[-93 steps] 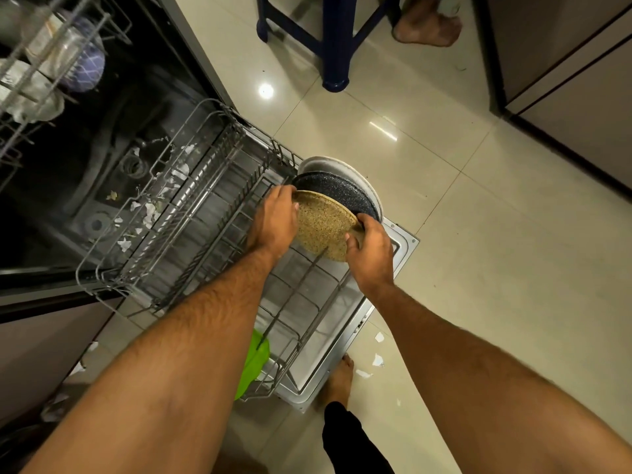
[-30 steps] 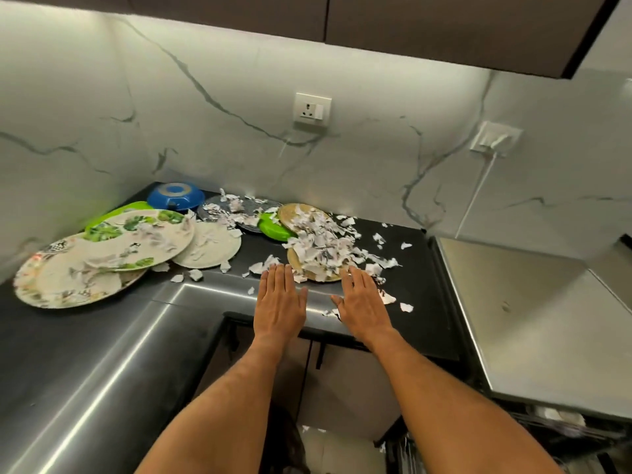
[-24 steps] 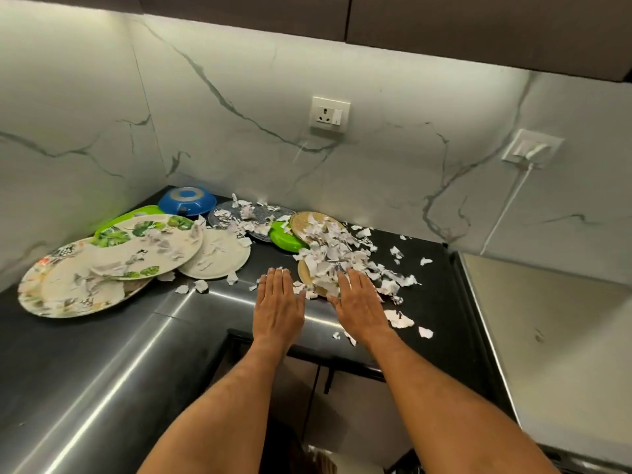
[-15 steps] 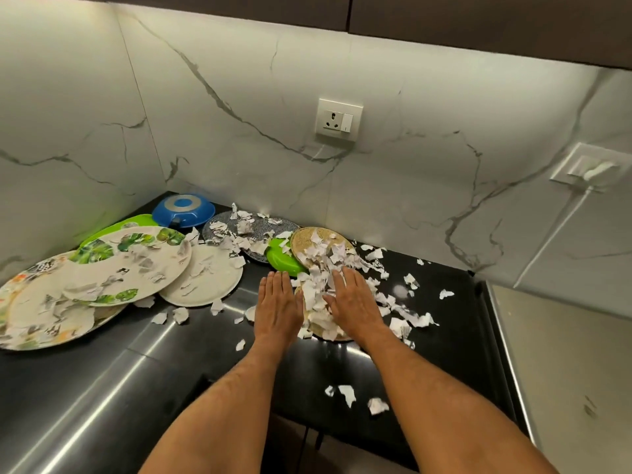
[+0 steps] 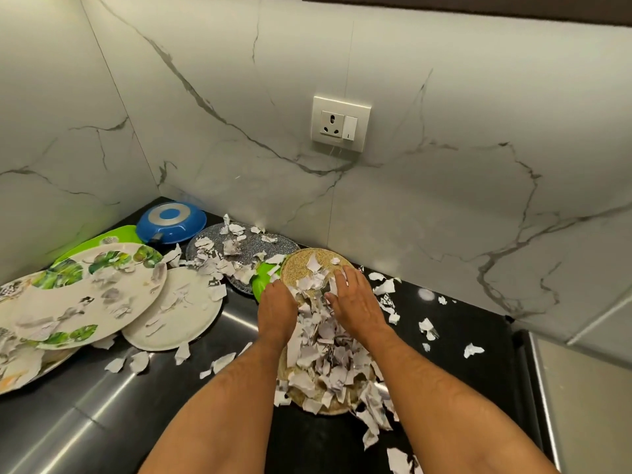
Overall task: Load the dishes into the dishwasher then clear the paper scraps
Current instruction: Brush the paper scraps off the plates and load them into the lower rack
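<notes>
Head view looks down on a dark tabletop (image 5: 102, 415) set in a marble corner. Biggest are the leaf-print plates (image 5: 85, 295) stacked at the left edge of the frame, a plain white plate (image 5: 178, 313) beside them, then a grey plate (image 5: 246, 248), a green plate (image 5: 261, 280) and a blue bowl (image 5: 171, 222) turned upside down at the back. Centre frame, two speckled tan plates (image 5: 301, 268) lie one beyond the other, buried under paper scraps (image 5: 325, 350). Both hands reach over the nearer plate: the left hand (image 5: 277, 309) rests at the far plate's left rim, the right hand (image 5: 355, 302) lies spread flat on its scraps. Neither hand is clearly nearer. Scraps heaped between the hands probably hinder a clean lift; loose bits dot the tabletop at right.
</notes>
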### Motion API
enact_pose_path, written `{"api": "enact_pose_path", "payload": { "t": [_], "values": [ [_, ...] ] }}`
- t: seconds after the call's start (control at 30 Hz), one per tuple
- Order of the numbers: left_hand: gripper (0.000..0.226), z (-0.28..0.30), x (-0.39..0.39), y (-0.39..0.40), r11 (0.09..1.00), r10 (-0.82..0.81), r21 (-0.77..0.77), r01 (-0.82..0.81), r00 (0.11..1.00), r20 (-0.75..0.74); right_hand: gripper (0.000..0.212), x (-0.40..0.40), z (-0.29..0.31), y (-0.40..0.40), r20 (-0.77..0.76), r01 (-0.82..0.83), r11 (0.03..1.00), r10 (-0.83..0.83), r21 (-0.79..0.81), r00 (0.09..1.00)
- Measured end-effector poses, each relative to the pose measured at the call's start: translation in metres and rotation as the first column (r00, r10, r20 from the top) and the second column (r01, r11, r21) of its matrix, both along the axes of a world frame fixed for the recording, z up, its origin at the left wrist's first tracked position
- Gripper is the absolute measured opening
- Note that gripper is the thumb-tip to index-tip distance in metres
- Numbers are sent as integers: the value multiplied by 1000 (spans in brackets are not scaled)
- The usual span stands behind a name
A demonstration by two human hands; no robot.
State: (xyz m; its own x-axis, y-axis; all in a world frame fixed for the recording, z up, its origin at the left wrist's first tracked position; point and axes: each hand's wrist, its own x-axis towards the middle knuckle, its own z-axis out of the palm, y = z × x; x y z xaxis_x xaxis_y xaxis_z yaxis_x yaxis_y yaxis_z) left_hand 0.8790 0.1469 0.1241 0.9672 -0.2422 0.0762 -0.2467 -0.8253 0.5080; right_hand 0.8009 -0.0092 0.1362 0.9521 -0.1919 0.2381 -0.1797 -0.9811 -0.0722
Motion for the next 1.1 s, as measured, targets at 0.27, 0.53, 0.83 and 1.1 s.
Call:
{"api": "enact_pose_path", "payload": {
  "t": [0.27, 0.53, 0.83, 1.1],
  "values": [
    [16, 2, 46, -25, 938, 256, -153, -310, 920, -296, 62, 3, -13, -24, -50, 3, 998, 0, 62, 999],
    [31, 12, 58, -40, 750, 237, -361, -555, 735, -635, 60, -6, -9, -42, -27, 50, 994, -47, 93, 999],
    [12, 36, 58, -49, 717, 146, -563, -410, 879, -454, 57, -14, 3, -49, 50, 81, 994, -85, 79, 995],
    [19, 65, 61, -25, 666, 123, -715, -215, 976, -178, 63, -14, 16, -41, 139, 126, 985, -142, 120, 980]
  ]
}}
